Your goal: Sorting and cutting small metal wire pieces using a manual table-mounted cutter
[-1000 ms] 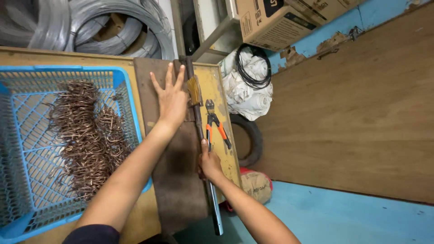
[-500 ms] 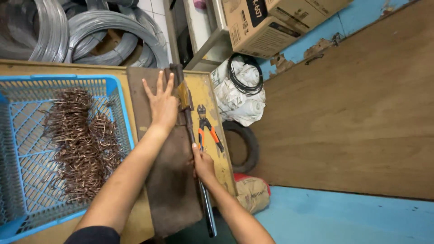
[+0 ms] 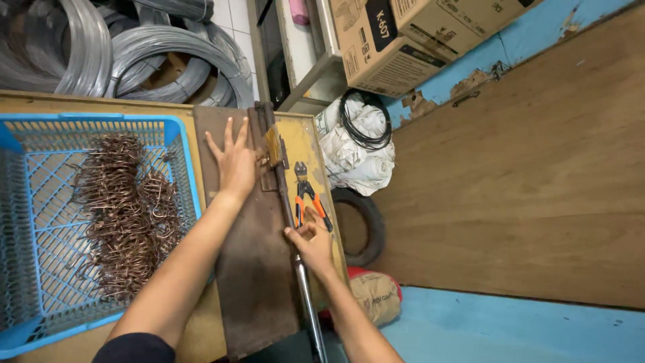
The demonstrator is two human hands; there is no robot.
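Note:
My left hand [image 3: 235,161] lies flat with fingers spread on a long rusty brown metal plate [image 3: 252,269] that runs along the wooden bench. My right hand [image 3: 310,243] rests against the long grey metal lever bar [image 3: 306,296] at the plate's right edge, fingers partly curled at it. At the bar's far end sits a yellowish metal bending fixture [image 3: 274,151], just right of my left fingertips. Orange-handled pliers [image 3: 306,195] lie on the yellow bench surface beside my right hand.
A blue plastic basket [image 3: 185,168] at left holds several bent rusty wire pieces [image 3: 124,215]. Coils of grey wire [image 3: 134,60] sit behind the bench. Cardboard boxes [image 3: 396,40], white sacks [image 3: 356,151], a tyre [image 3: 366,225] and a wooden board [image 3: 524,168] lie to the right.
The view has shifted a little. My left hand stays flat on the plate; my right hand remains at the lever bar, near the pliers.

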